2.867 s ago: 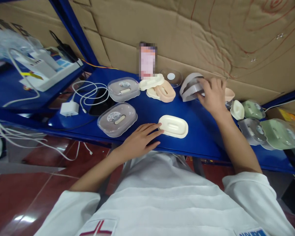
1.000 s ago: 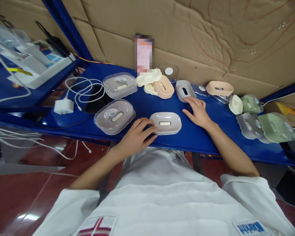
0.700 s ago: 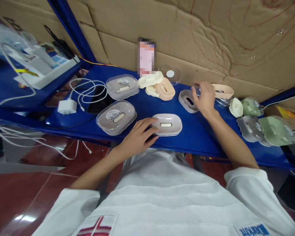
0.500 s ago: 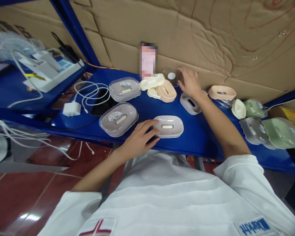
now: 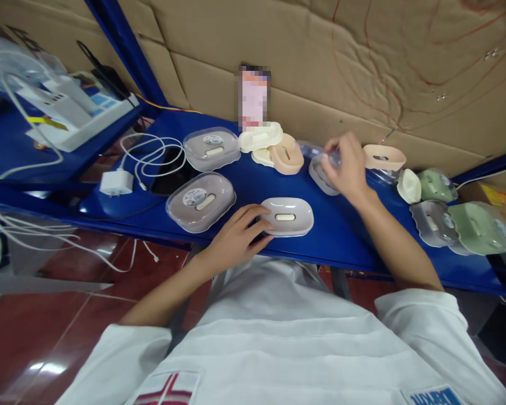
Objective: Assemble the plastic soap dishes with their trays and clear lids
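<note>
– Hands first?

– The left hand lies at the left end of the grey dish, fingers loosely spread, tips over its rim without wrapping round it. The right hand is beyond the dish and to its right, fingers pinched on what looks like a clear lid; blur hides the exact hold

– And the dish?

– Flat on the blue shelf, a cream bar showing in its slot

– What could go wrong?

– The lid looks thin and slick, so a pinch at one edge might let it twist or drop beyond the dish. A low sweep could knock the grey frame, beyond and right of the dish. Hard pressure from the left fingertips on that one end might tip or slide the dish

– Count for me?

– One dish, one grey frame. Two peach frames, one beyond the dish, one farther right of it. Three loose cream trays: two beyond the dish, one to its right. Three lidded grey boxes: two left of the dish, one right. Two lidded green boxes, right of it. One charger, far left of it; one propped phone, beyond it

– Loose lids?

– The pinched one, plus one partly hidden far right of the dish; clear plastic makes me unsure
</note>
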The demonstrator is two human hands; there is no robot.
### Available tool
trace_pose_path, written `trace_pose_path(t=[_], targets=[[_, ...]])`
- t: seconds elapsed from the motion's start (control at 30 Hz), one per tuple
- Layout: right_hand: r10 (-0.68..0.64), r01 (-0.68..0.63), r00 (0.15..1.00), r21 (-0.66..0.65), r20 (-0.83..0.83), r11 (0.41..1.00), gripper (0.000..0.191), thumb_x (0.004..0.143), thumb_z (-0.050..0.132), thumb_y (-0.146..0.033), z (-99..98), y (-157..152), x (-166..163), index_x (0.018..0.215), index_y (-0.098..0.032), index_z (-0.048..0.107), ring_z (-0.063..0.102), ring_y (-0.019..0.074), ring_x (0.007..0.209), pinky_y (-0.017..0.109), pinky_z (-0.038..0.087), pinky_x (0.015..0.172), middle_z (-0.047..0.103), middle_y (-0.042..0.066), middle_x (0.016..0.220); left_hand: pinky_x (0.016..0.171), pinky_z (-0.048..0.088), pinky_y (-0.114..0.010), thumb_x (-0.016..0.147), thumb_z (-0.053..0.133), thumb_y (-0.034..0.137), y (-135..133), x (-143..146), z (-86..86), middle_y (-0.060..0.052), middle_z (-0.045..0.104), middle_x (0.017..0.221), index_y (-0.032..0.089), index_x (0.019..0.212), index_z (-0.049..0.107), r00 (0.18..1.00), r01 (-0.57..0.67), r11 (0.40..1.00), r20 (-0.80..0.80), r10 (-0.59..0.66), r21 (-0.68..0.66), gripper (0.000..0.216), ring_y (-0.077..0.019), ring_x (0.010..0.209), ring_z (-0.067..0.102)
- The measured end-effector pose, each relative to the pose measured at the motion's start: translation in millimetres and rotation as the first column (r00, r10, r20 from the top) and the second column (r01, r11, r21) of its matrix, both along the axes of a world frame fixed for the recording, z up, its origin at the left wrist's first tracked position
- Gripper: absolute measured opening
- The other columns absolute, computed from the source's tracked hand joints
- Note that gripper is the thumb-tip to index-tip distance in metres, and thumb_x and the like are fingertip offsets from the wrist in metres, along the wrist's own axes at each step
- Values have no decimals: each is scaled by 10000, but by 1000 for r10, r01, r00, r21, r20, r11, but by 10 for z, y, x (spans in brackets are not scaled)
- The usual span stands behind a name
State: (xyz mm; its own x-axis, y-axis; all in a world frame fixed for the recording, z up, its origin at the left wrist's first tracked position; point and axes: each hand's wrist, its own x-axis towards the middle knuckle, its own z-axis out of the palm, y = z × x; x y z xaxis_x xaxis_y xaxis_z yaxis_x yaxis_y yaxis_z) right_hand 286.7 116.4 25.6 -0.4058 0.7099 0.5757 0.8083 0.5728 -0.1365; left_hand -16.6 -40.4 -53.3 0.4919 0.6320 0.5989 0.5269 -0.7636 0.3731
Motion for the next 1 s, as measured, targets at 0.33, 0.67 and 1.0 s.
trace_pose_path(t=[0.33, 0.67, 1.0], targets=[[506, -468, 859, -284, 74, 837, 323, 1068, 652, -457, -157, -1023, -171, 1313, -248, 680, 677, 320, 1162, 486, 535, 991, 735, 124, 1245, 1144, 600, -545, 1017, 733, 232, -10, -21, -35, -188, 501, 1563, 289, 1615, 432, 998, -28, 996, 50, 32, -81, 673, -333, 1428, 609], [586, -545, 809, -328, 34, 772, 351, 1094, 634, -340, -116, -1090, -174, 1439, -290, 682, 639, 313, 1378, 515, 531, 1141, 714, 112, 1407, 1190, 573, -554, 1003, 733, 179, 0, -21, -22, -202, 424, 1634, 255, 1479, 521, 996, 5, 995, 93, 4, -98, 526, -339, 1519, 537], [564, -492, 826, -466, 16, 735, 689, 1054, 709, -432, -126, -1016, -101, 1689, -340, 459, 357, 347, 1661, 604, 419, 1319, 375, 128, 1782, 1201, 561, -554, 982, 742, 169, 3, -28, -36, -168, 520, 1515, 269, 1516, 521, 994, -49, 997, 95, 55, -68, 586, -322, 1431, 594]])
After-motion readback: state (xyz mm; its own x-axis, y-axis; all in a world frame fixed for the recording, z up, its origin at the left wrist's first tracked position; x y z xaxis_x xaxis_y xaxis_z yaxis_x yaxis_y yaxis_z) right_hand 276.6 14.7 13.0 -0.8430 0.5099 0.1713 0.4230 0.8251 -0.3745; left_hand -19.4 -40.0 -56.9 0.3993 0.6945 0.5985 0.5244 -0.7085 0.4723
